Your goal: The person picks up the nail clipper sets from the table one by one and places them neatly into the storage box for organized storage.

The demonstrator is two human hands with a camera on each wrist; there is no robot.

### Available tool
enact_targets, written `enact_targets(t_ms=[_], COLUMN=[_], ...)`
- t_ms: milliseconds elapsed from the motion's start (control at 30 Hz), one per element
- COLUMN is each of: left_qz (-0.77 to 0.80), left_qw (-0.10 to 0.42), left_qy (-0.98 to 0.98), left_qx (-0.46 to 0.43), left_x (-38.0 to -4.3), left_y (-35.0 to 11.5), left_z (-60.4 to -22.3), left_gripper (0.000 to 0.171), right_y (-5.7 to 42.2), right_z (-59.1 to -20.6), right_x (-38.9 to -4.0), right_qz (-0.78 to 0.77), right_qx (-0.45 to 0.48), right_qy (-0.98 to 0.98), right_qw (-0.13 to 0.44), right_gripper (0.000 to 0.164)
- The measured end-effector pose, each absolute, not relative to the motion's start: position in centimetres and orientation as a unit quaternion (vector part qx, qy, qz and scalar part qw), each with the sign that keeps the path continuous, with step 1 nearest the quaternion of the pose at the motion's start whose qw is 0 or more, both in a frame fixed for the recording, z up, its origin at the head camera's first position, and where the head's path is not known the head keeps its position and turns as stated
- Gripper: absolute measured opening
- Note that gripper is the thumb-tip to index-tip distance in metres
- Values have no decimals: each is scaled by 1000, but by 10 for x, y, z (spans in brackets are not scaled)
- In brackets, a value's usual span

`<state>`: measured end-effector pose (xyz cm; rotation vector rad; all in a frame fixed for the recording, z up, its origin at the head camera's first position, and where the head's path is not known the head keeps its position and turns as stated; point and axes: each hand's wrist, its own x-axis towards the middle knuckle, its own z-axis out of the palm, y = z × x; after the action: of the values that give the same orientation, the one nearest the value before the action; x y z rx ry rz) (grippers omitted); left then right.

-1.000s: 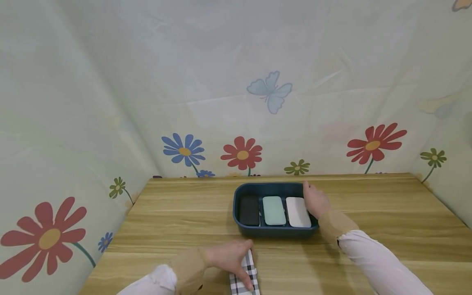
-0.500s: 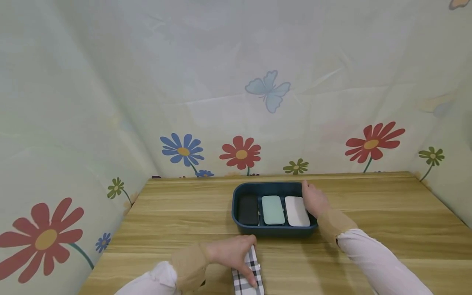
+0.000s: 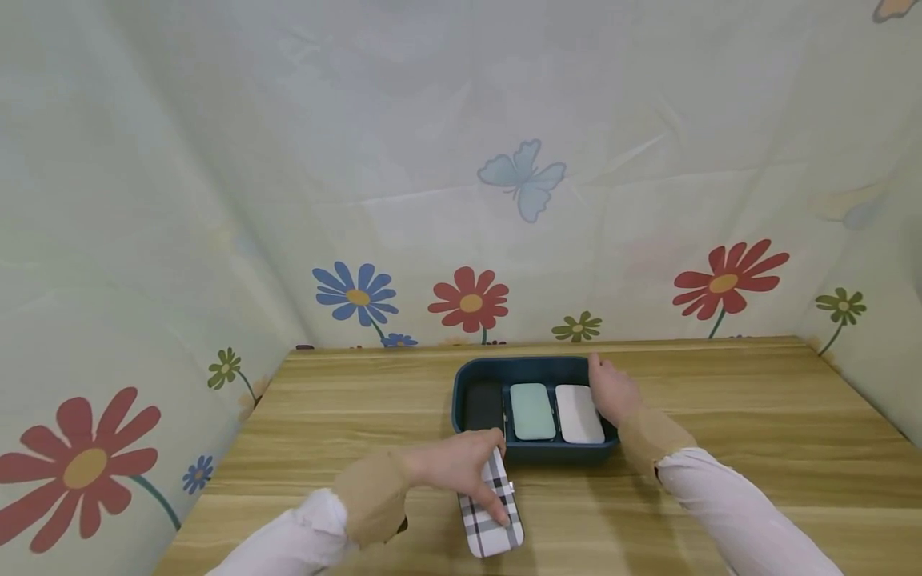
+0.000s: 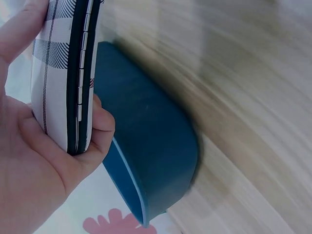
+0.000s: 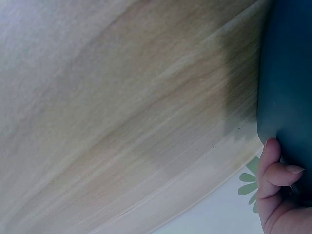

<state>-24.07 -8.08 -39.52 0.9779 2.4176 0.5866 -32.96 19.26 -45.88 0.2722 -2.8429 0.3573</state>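
My left hand (image 3: 461, 464) grips a black-and-white plaid glasses case (image 3: 493, 528), raised in front of the left part of a dark blue bin (image 3: 555, 454). The left wrist view shows the metal hinge along the edge of the plaid case (image 4: 58, 83), with the thumb on one face and curled fingers on the other. At the bin's right end, my right hand (image 3: 614, 390) holds the wall, fingers bent over it. Inside the bin lie a black case (image 3: 484, 404), a mint green case (image 3: 533, 411) and a white case (image 3: 579, 414), side by side.
The bin stands on a wood-grain table (image 3: 346, 400), close to its back edge. Behind and at both sides hangs a pale cloth (image 3: 403, 200) printed with flowers and a butterfly.
My left hand has lifted the plaid glasses case and brought it forward, closer to the bin's front wall. The right hand and the bin have stayed in place.
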Motion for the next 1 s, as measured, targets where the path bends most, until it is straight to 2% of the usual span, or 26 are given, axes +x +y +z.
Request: enact_targets(t_ms=[633,1000], left_qz=[250,279], left_qw=[180,130], left_qy=[899,903], left_qx=[311,301], left_x=[-257,-273], left_y=[-73,-71], left_z=[-374,-366], left_gripper=[64,58], right_y=[194,192], right_z=[-459,-459], right_x=[-331,-330], right_qz=[129,131], right_qx=[82,81], right_qy=[-982,-982], right_qw=[112,110], right_gripper=[23,26])
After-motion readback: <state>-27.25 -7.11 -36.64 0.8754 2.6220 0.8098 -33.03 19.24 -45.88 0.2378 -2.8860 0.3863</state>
